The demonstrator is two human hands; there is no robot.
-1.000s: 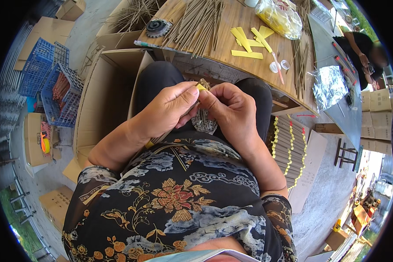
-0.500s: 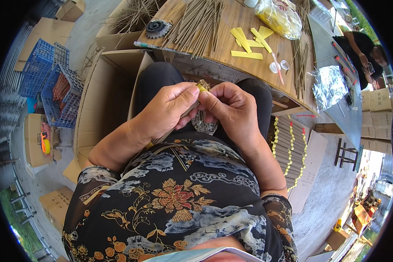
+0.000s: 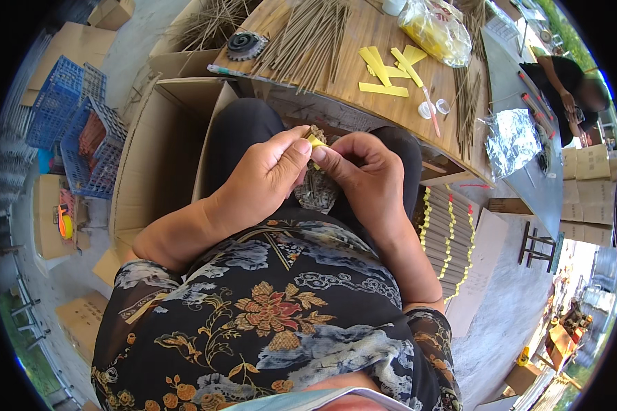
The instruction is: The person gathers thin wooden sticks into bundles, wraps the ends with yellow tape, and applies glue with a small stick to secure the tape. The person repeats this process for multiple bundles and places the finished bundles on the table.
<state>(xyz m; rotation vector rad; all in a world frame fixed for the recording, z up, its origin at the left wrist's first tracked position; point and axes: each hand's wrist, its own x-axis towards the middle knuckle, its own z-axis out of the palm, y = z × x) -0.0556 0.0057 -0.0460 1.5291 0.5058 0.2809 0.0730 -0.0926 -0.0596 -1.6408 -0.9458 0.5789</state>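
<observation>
My left hand (image 3: 264, 168) and my right hand (image 3: 367, 171) meet above my lap, thumbs almost touching. Between the fingertips of both is a yellow paper strip (image 3: 315, 141), pinched at the tip of something brown. Most of what lies under the strip is hidden by my fingers. Below the hands, between my knees, a greyish crinkled bundle (image 3: 315, 192) shows in part; I cannot make out what it is.
Thin brown sticks (image 3: 305, 44), yellow strips (image 3: 384, 89), a plastic bag (image 3: 435, 31) and small lids lie on the wooden table (image 3: 363, 34). An open carton (image 3: 161, 151) stands at my left, yellow-banded stick bundles (image 3: 449, 240) at my right. Another person (image 3: 562, 89) is at far right.
My right thumb has shifted slightly on the yellow strip, and more of the strip shows. Both hands stay together over my lap. The whole view has shifted a little.
</observation>
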